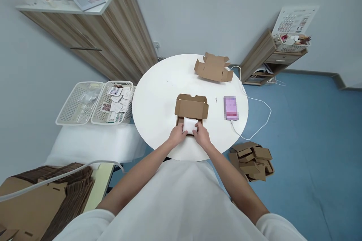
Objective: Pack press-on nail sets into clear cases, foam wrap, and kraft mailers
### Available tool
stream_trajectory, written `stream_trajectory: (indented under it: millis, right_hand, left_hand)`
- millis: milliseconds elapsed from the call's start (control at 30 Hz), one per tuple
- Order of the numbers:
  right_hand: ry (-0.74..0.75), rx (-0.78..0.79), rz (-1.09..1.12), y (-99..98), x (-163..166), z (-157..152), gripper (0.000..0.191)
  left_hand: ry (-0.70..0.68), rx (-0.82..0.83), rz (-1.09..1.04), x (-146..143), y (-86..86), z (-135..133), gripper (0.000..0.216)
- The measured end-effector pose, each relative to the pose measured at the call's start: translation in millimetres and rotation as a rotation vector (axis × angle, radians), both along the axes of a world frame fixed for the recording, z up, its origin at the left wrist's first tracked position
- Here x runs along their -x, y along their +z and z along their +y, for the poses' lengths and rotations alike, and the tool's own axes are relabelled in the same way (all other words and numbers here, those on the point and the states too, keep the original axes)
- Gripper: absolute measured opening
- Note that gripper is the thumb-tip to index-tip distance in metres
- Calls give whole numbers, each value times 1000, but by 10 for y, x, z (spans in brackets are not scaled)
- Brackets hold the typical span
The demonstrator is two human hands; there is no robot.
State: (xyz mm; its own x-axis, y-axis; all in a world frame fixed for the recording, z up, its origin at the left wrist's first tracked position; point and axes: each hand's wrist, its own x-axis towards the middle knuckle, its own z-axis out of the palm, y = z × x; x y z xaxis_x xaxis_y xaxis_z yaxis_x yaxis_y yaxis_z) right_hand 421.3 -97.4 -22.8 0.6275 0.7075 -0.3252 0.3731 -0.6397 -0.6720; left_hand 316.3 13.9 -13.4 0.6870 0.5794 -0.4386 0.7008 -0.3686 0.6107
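Note:
A small brown cardboard box [191, 108] stands on the round white table [158, 101] in front of me, its lid folded up and back. In it lies a white wrapped packet [189, 124]. My left hand [177, 134] grips the packet's left edge, fingers bent around it. At the right edge my right hand [201, 135] holds the same packet, thumb and fingers closed on it. What is inside the wrapping is hidden.
An unfolded carton [215, 68] lies at the table's back. A phone [231, 108] with a white cable is on the right. Left stand perforated baskets [97, 101]; folded cardboard [36, 203] is stacked lower left. A box of small cartons [251, 161] sits on the floor.

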Motion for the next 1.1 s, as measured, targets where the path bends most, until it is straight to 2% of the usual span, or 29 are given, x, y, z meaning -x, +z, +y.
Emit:
stream_trajectory:
  millis: [233,433,667,800,867,967,1100]
  right_hand:
    - [146,185,-59,-53,-71,168,20]
    - [214,282,-121,-118,-58,248,21]
    - [245,255,-208,-91,-60,259,20]
    - [247,99,-252,16,-121,147,19]
    - [202,3,-262,59,-203,41,19]
    - [28,-88,-219,83,-419,-110,22]
    - [-236,-159,34,88,-825,-134,39]
  left_hand:
    - [-115,-117,225,-110,-47,-2,28]
    - [-166,-193,257,-136,-51,-32,26]
    - [-151,-159,164,-107,1,-8,24]
    - [-89,-149,9,8,12,65,19]
    - [-15,-160,-71,76,5,162,20]
    - [164,-160,-146,134,-4,385,32]
    - [315,-62,-187,59,30,698,41]
